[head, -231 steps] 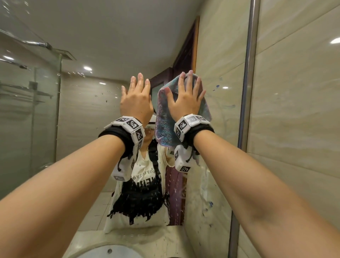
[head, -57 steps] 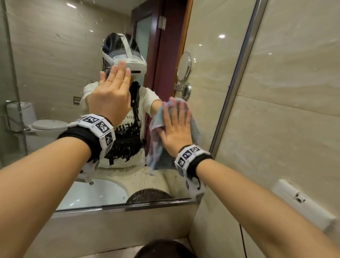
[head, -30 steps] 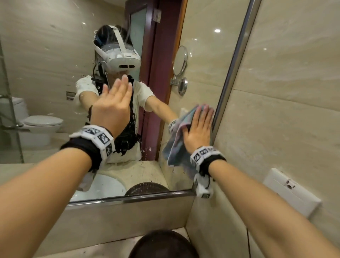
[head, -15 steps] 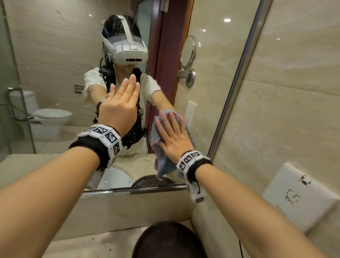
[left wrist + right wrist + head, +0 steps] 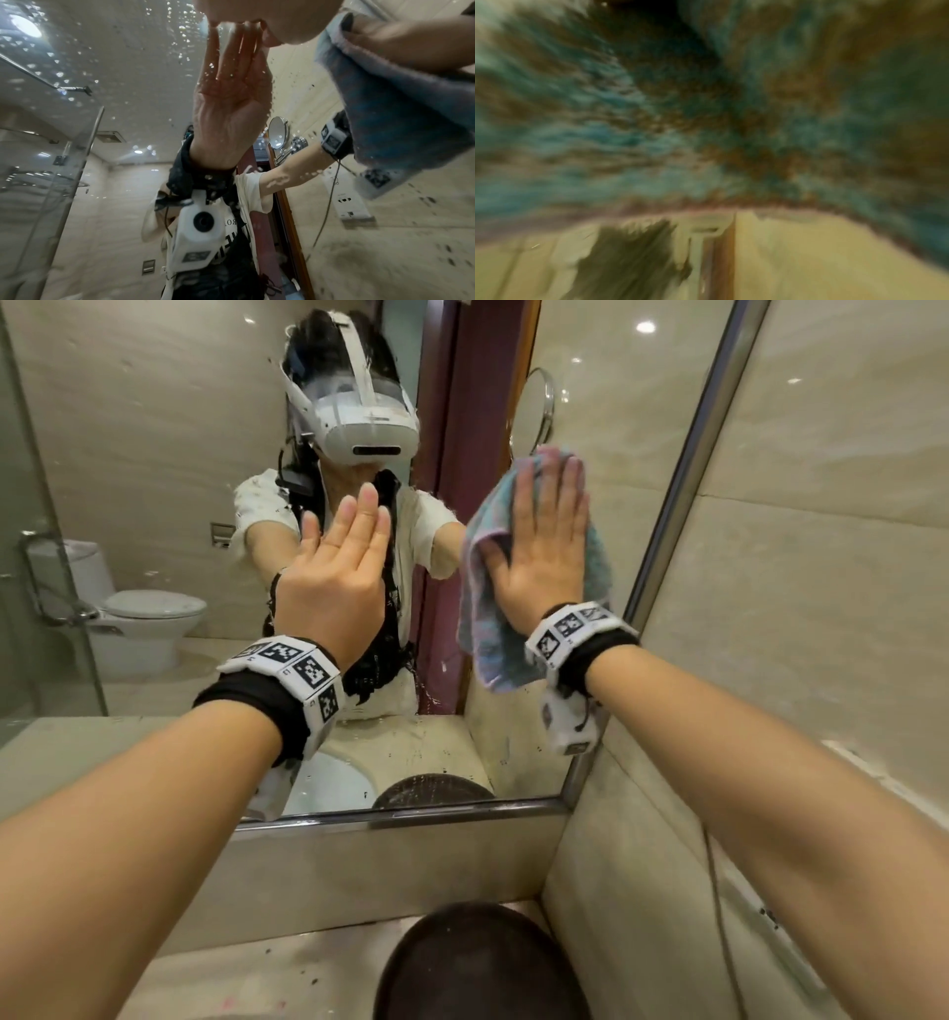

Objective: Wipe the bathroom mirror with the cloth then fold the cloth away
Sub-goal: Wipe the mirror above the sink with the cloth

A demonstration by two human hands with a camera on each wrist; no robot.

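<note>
**bystander_a:** Standing by the door here. Right hand [image 5: 544,552] has its fingers [image 5: 557,490] straight and together, pressing the cloth [image 5: 480,629] flat on the mirror [image 5: 154,454], just beside the mirror's metal frame [image 5: 683,469] on the right side. Left hand [image 5: 334,577] is flat on the glass too, fingers straight and together, holding nothing.

**bystander_b:** What goes wrong from here, you reckon?

**bystander_a:** Nothing's actually gripping the cloth, only palm pressure. Ease off and I'd guess it slides down the wet glass (there are droplets all over in the left wrist view) and lands on the table [image 5: 257,963] below the mirror. Its loose lower part hangs free under the wrist, so it could drag too. And that bare palm probably leaves a smear that needs another pass.

**bystander_b:** Room to move?

**bystander_a:** Hardly any toward the frame, the tiled wall [image 5: 821,557] starts right past it. Below, the mirror's bottom edge is near. Plenty of open glass left of the frame and upward, though the left hand sits in that path.
</note>
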